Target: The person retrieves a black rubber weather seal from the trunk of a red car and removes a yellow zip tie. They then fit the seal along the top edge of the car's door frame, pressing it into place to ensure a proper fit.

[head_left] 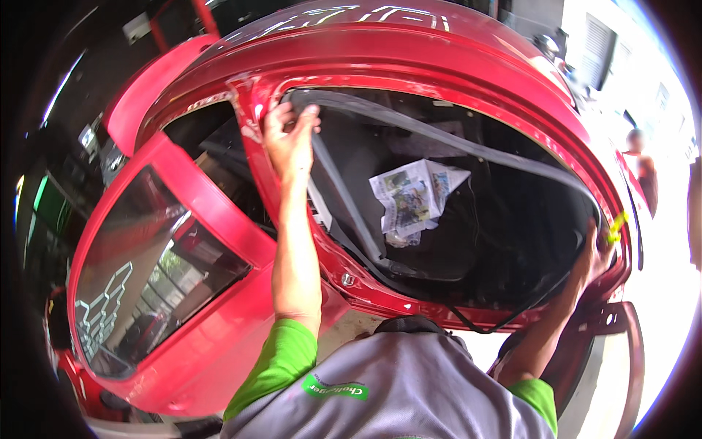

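Observation:
A red car body with a large door opening [512,124] fills the view. A grey trim strip [439,135] runs along the top of that opening and bends down its left side. At its upper left corner, my left hand [291,143] is closed on the strip, thumb raised apart from bent fingers. My right hand [599,252] grips the lower right edge of the opening; its fingers are partly hidden. A bright yellow-green piece [618,228] sits beside that hand, and its kind is unclear.
Crumpled printed paper [413,197] lies inside the dark car interior. A red door with a window [164,271] stands swung out at left. A dark cable [475,325] hangs over the sill. Another person [641,172] is at far right in bright light.

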### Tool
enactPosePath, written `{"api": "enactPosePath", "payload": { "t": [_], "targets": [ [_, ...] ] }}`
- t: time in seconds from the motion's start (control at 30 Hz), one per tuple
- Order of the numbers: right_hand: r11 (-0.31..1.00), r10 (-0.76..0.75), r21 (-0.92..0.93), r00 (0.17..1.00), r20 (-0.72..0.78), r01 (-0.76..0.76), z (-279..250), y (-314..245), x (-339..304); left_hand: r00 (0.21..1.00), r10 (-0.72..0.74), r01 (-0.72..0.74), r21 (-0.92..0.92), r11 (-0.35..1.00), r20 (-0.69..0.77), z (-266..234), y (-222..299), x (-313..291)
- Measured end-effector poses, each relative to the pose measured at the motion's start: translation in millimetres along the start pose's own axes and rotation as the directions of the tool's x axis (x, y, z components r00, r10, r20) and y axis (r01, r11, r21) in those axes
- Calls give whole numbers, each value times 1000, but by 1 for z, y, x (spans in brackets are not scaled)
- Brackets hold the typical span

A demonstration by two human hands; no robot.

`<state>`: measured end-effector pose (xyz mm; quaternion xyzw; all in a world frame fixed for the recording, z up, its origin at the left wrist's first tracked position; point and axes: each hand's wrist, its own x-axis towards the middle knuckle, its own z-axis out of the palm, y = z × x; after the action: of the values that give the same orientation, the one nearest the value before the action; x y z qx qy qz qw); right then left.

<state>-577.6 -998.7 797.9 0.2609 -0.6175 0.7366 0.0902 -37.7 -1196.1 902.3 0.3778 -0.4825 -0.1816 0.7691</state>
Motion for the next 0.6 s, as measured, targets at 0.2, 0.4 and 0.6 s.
{"api": "enactPosePath", "payload": {
  "t": [0.2,0.4,0.6],
  "targets": [
    [999,20,34,999,45,-21,-29,18,-7,999,36,-36,18,999,12,-3,-13,-10],
    [1000,25,2,997,78,-25,-39,27,-6,1000,-11,11,-13,1000,-26,-2,-7,-17],
    [986,116,98,975,191,-137,-42,13,-10,999,-22,20,-42,999,-46,-12,-12,-12]
  ]
}}
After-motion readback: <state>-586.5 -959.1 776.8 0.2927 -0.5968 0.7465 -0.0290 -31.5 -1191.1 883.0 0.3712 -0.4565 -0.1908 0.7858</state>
